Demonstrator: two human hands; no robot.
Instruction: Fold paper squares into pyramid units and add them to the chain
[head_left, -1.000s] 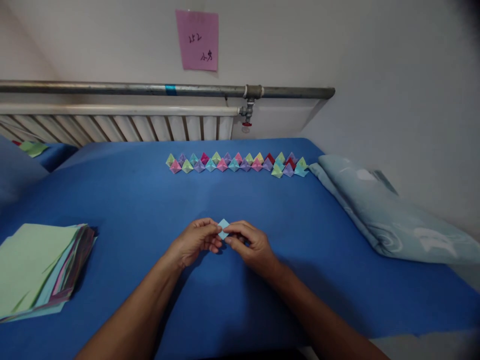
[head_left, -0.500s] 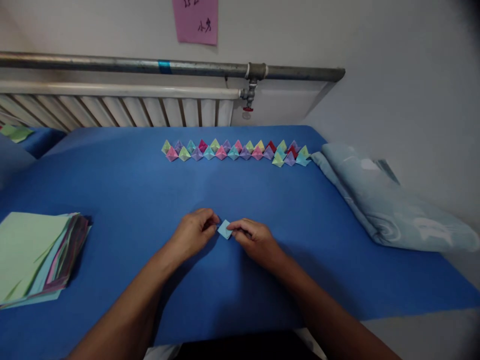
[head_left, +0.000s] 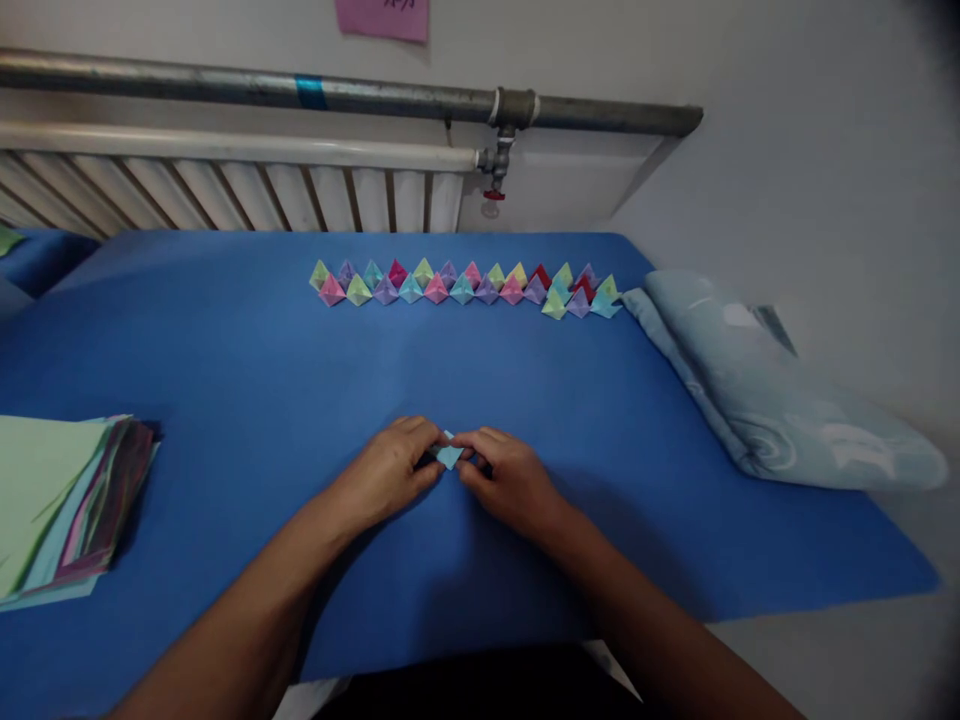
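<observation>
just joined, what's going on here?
A person's left hand and right hand hold a small light-blue folded paper at their fingertips, over a blue surface. Beyond the hands, folded paper pieces in several colours sit in rows. A stack of coloured paper lies to the left, a folded pale-blue cloth to the right.

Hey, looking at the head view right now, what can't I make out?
In the head view:
Light blue paper: its side corners are hidden by the fingers of the left hand and right hand.
Pink note: most of its writing is cut off by the top edge.
Paper stack: its left side is cut off by the left edge.
Folded paper pieces: too small to trace every crease.
</observation>
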